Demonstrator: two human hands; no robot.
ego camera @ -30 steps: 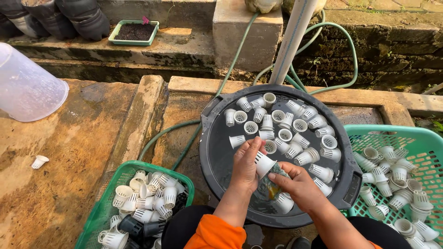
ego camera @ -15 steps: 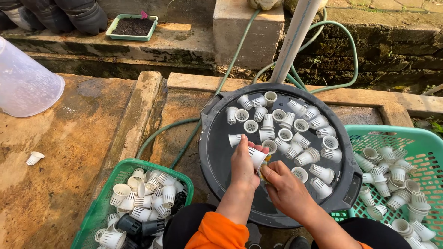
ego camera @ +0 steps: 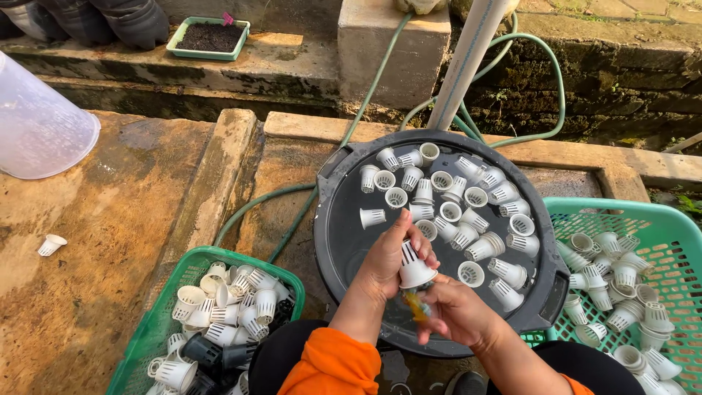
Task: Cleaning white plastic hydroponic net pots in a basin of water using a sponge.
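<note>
My left hand [ego camera: 386, 260] grips a small white slotted net cup [ego camera: 414, 266], held over the near side of a round black tub [ego camera: 333, 219] of water. My right hand [ego camera: 457, 313] is closed around a small yellow brush [ego camera: 417, 306] whose tip sits just under the cup's open end. Several more white net cups [ego camera: 453, 212] float in the tub beyond my hands. My orange sleeve [ego camera: 333, 362] shows at the bottom.
A green basket [ego camera: 164, 322] at lower left holds several white and a few black cups. Another green basket [ego camera: 658, 219] at right holds white cups. A green hose [ego camera: 256, 205], a white pipe [ego camera: 464, 66], a clear tub [ego camera: 36, 124] and a stray cup [ego camera: 51, 244] lie around.
Both hands have drawn back toward me with the cup. The cup has turned from lying sideways to its open end facing down onto the brush.
</note>
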